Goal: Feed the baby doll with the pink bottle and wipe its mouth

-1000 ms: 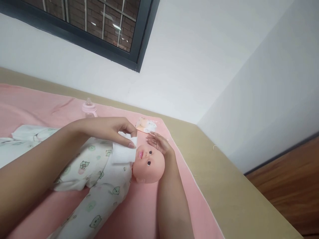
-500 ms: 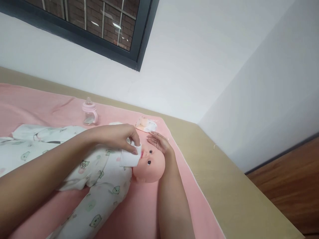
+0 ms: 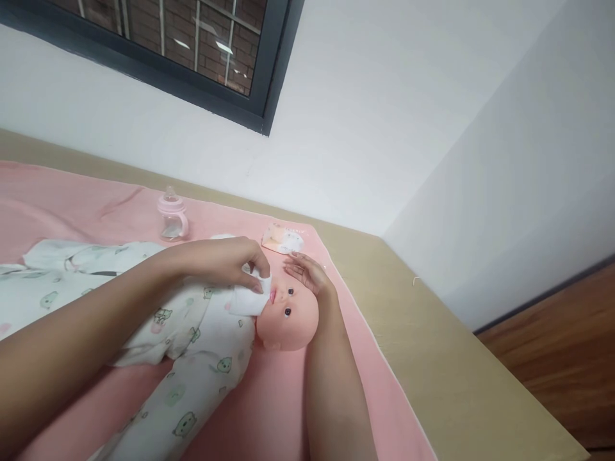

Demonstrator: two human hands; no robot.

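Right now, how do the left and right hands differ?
The left hand pinches a white cloth; the right hand grips nothing. The left hand's fingers curl toward its thumb; the right hand's fingers extend. Both are bare and beside the doll.

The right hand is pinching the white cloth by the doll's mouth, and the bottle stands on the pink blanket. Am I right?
Not quite: the head view shows the left hand pinching the white cloth by the doll's mouth, not the right hand. The bottle does stand on the pink blanket.
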